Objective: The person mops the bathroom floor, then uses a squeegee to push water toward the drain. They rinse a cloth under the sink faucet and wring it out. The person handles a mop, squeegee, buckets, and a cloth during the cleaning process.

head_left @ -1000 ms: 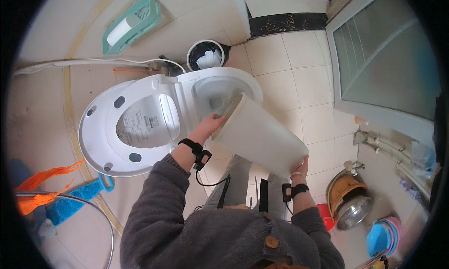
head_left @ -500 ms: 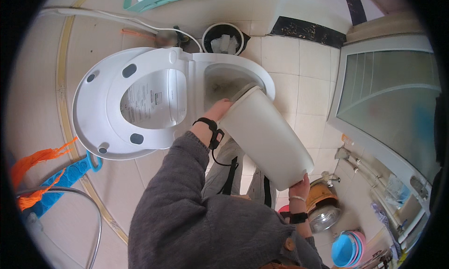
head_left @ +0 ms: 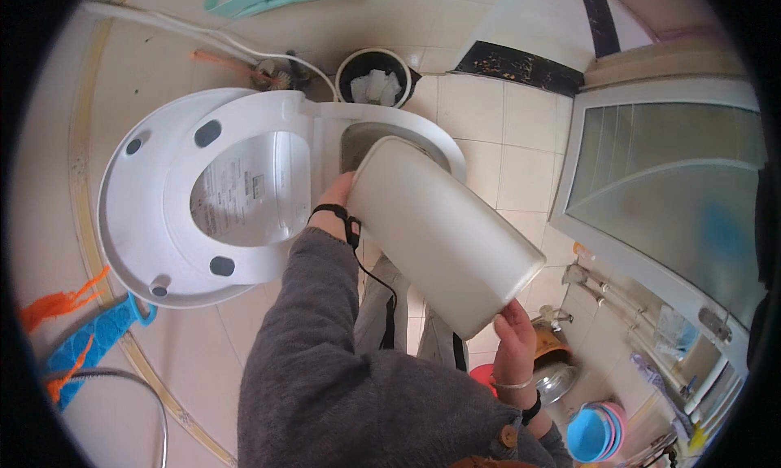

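Observation:
A tall off-white bin [head_left: 443, 232] is tipped, its mouth end lower over the bowl of the white toilet [head_left: 447, 138]. Near the bin's rim my left hand [head_left: 338, 193] is closed on its side; part of the fingers is hidden behind it. My right hand [head_left: 514, 346] grips the bottom edge at the other end. The toilet's seat and lid [head_left: 122, 216] are raised and lean away to the left. What is inside the bin cannot be seen, and the bin covers much of the bowl.
Behind the toilet stands a round waste basket [head_left: 374, 77] with a dark liner and pale paper. A frosted-glass door panel [head_left: 659, 175] is at right, with wall pipes below. Blue and pink basins [head_left: 590, 435] sit lower right; a blue washboard [head_left: 93, 338] and metal hose [head_left: 150, 387] lie left.
The bin has tilted further, with its mouth turned down toward the bowl and its base raised. My right hand has shifted its hold along the bottom edge. The view has moved slightly.

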The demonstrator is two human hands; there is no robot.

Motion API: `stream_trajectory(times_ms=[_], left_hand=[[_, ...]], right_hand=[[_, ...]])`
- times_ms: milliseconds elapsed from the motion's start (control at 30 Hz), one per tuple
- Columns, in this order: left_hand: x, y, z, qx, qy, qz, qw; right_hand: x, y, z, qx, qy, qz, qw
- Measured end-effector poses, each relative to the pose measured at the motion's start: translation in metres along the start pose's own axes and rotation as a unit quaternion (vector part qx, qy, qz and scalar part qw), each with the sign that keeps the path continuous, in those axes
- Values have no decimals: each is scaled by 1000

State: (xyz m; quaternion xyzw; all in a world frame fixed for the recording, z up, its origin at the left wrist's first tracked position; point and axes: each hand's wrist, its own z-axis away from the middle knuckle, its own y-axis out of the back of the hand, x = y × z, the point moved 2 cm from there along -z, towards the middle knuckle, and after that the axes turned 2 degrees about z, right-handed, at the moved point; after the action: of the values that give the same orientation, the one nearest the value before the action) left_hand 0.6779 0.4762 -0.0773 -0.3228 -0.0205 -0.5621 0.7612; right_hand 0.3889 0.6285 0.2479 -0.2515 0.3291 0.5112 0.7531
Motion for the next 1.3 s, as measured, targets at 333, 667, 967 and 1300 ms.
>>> stream_trajectory(times_ms=[333,667,967,1300], left_hand=[[1,36,-1,79,-237,-646,721],[40,-192,126,-23,-86,-479,873],[-324,-359,166,-141,124,-459,869],[-557,-380,115,-170,128,-480,851]], right_hand=[[32,27,-29,50,75,0,996],[222,222,-54,150,-72,-426,890],[539,410,170,433,-258,-67,861],[816,616,301,628,-232,-290,684]])
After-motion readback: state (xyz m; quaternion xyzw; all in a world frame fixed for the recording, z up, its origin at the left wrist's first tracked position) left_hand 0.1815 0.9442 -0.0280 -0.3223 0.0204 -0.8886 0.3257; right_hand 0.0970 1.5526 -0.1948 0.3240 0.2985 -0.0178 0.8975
